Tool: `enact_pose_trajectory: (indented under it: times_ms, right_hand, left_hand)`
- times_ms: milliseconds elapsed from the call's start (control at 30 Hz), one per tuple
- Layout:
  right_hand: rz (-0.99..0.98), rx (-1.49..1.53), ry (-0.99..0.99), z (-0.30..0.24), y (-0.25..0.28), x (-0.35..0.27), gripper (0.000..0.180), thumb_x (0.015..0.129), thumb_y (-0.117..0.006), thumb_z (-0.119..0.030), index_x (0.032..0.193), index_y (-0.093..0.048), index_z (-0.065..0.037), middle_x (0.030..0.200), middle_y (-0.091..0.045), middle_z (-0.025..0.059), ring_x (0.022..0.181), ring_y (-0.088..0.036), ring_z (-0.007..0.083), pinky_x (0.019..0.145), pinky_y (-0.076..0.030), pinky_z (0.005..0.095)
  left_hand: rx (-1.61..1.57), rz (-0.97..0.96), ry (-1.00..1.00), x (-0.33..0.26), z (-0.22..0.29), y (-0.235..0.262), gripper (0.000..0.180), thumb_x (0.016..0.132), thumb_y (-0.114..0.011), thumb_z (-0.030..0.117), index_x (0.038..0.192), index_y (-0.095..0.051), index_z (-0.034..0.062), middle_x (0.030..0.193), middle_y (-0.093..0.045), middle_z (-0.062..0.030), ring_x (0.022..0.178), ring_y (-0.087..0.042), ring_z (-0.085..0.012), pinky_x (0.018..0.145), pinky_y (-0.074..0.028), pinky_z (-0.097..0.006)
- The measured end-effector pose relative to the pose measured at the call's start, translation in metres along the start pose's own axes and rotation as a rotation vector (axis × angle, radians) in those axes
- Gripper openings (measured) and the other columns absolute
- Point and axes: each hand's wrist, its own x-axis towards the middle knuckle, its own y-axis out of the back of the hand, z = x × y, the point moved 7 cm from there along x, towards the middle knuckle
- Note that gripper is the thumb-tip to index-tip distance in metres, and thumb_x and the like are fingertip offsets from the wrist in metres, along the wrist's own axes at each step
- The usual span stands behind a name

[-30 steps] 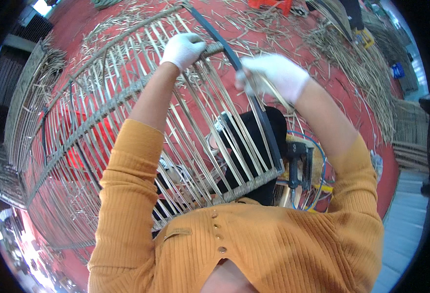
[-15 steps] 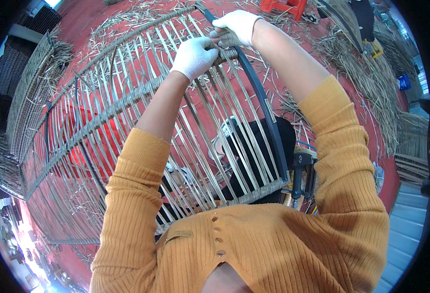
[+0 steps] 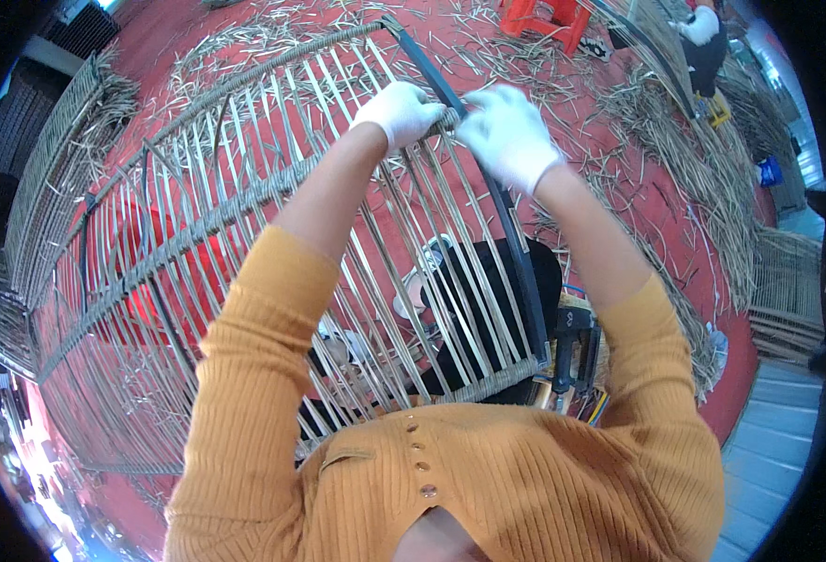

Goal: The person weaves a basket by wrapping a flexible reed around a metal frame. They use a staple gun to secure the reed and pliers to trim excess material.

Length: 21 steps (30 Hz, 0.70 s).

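My gloved left hand (image 3: 401, 114) curls over the end of the wrapped crossbar (image 3: 244, 201) of a slatted frame (image 3: 502, 378); my gloved right hand (image 3: 509, 136), blurred, is just beside it at the dark edge bar (image 3: 528, 290), though whether it touches I cannot tell; a black hand tool (image 3: 574, 320) sits near the frame's lower corner; dry strips (image 3: 684, 201) litter the red floor (image 3: 736, 384); a red stool (image 3: 563, 21) stands beyond.
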Motion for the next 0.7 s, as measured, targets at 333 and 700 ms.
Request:
enact_pose_trajectory:
  times_ms: [333,700]
  right_hand:
    - [-0.357,0.455,-0.239,0.006,-0.052,-0.002,0.028,0.086,-0.06,-0.032,0.094,-0.076,-0.011,0.133,-0.058,0.0124,0.131,-0.043,0.0392,0.109,-0.034,0.0483]
    - [-0.165,0.531,-0.407,0.011,-0.007,0.008,0.038,0.089,-0.061,-0.039,0.085,-0.074,-0.004,0.082,-0.07,0.0139,0.083,-0.065,0.0285,0.079,-0.051,0.04]
  left_hand:
    - [-0.265,-0.311,0.056,0.006,-0.014,-0.016,0.039,0.092,-0.068,0.036,0.104,-0.074,-0.0008,0.086,-0.069,-0.0056,0.077,-0.061,-0.0121,0.067,-0.049,-0.032]
    - [-0.235,-0.44,0.006,-0.007,-0.005,-0.018,0.054,0.079,-0.071,0.049,0.11,-0.074,0.0043,0.105,-0.073,-0.0131,0.099,-0.067,-0.023,0.09,-0.049,-0.036]
